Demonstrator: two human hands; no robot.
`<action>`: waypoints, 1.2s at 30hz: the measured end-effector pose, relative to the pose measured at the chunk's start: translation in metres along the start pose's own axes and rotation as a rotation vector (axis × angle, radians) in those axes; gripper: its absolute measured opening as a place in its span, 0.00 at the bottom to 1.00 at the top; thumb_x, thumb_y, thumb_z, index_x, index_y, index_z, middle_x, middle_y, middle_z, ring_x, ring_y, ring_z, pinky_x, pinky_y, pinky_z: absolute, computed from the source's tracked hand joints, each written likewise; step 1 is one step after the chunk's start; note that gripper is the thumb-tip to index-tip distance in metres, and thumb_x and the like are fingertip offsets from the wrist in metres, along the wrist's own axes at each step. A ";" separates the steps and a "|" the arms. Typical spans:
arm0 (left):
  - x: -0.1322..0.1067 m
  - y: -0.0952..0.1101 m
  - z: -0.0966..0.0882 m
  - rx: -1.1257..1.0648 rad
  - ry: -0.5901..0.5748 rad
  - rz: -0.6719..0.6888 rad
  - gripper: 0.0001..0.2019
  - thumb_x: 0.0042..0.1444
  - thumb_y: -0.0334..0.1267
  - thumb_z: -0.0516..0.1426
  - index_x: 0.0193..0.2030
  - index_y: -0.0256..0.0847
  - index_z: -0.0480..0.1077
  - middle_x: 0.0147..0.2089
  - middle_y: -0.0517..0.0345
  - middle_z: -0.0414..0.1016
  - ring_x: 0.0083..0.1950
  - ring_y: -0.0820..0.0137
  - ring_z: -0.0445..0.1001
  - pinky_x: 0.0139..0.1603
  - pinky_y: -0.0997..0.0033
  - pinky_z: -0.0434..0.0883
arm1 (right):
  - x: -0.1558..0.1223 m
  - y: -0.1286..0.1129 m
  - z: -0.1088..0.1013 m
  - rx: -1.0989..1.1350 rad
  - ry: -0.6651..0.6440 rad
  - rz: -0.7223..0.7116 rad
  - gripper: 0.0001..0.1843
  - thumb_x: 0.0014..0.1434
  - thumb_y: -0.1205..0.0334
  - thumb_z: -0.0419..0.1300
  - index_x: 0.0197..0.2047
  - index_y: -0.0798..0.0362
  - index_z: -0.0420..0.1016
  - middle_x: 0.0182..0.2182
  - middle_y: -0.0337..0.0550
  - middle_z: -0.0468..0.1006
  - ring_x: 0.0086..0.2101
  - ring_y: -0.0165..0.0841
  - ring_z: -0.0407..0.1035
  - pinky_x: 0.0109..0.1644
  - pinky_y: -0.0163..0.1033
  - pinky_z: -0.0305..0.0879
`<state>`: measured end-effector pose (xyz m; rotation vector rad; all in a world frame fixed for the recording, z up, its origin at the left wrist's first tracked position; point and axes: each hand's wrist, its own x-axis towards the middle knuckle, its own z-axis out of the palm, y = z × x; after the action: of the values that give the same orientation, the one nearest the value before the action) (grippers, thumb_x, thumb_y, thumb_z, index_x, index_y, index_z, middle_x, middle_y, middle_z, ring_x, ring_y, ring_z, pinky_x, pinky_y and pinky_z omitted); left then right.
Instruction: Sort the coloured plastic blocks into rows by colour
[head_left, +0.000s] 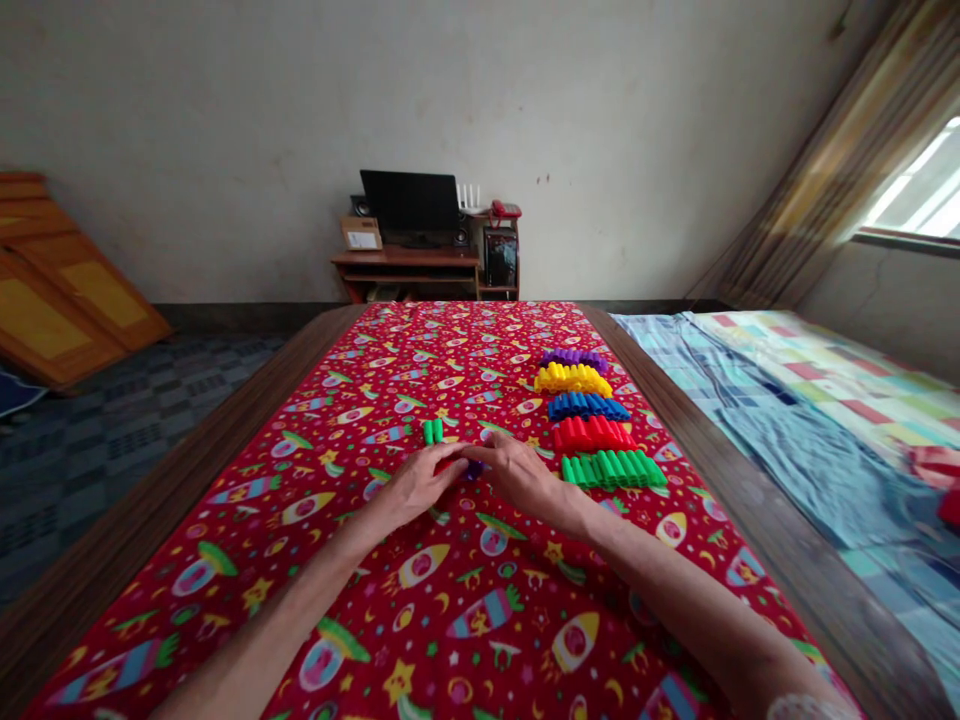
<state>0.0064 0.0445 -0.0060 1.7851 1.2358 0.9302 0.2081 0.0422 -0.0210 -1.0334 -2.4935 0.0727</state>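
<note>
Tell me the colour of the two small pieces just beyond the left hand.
The two small pieces are green, seen best in the head view.

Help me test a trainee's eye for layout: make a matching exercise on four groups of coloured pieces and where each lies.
1. Green row
2. Two green pieces
3. Purple row
4. Blue row

A. Farthest of the five rows
B. Between the yellow row and red row
C. Nearest of the five rows
D. Just beyond the left hand

Pairs: 1-C, 2-D, 3-A, 4-B
</note>
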 end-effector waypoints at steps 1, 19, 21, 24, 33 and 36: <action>-0.001 0.002 0.001 -0.033 -0.013 -0.029 0.16 0.48 0.48 0.63 0.41 0.42 0.79 0.44 0.52 0.81 0.49 0.55 0.76 0.53 0.62 0.69 | 0.001 0.000 0.000 0.037 -0.015 -0.008 0.24 0.61 0.73 0.53 0.60 0.50 0.68 0.35 0.43 0.69 0.30 0.31 0.64 0.33 0.35 0.62; -0.015 0.023 0.031 -0.466 0.223 -0.233 0.20 0.41 0.53 0.66 0.26 0.39 0.67 0.17 0.70 0.60 0.20 0.78 0.55 0.22 0.78 0.53 | 0.007 -0.044 -0.037 -0.200 0.026 0.076 0.17 0.56 0.78 0.52 0.48 0.58 0.65 0.43 0.54 0.71 0.42 0.40 0.64 0.45 0.43 0.67; -0.015 0.024 0.032 -0.460 0.239 -0.226 0.20 0.40 0.53 0.66 0.25 0.39 0.66 0.17 0.69 0.60 0.20 0.78 0.55 0.22 0.78 0.53 | 0.007 -0.045 -0.041 -0.152 0.004 0.059 0.14 0.58 0.78 0.51 0.47 0.59 0.66 0.42 0.53 0.72 0.41 0.38 0.66 0.43 0.41 0.67; -0.016 0.026 0.033 -0.490 0.223 -0.250 0.20 0.41 0.53 0.66 0.27 0.39 0.67 0.16 0.69 0.60 0.20 0.78 0.54 0.22 0.77 0.53 | 0.010 -0.033 -0.053 -0.068 -0.017 0.063 0.08 0.61 0.72 0.53 0.44 0.57 0.69 0.40 0.50 0.75 0.36 0.35 0.69 0.38 0.37 0.65; -0.015 0.001 0.036 -0.439 0.181 -0.250 0.21 0.49 0.57 0.61 0.35 0.38 0.70 0.24 0.65 0.65 0.21 0.77 0.58 0.20 0.78 0.56 | 0.039 0.169 -0.138 -0.211 0.077 0.409 0.25 0.57 0.67 0.61 0.58 0.58 0.71 0.45 0.52 0.81 0.45 0.41 0.75 0.48 0.39 0.66; -0.012 -0.015 0.036 -0.399 0.107 -0.195 0.21 0.52 0.58 0.58 0.33 0.38 0.70 0.23 0.64 0.64 0.20 0.78 0.57 0.19 0.78 0.54 | 0.043 0.223 -0.140 -0.316 -0.071 0.455 0.26 0.57 0.69 0.60 0.59 0.59 0.71 0.46 0.54 0.81 0.47 0.42 0.75 0.48 0.38 0.67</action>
<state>0.0291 0.0304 -0.0373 1.2954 1.1691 1.0818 0.3867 0.2156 0.0745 -1.7425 -2.3278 -0.1548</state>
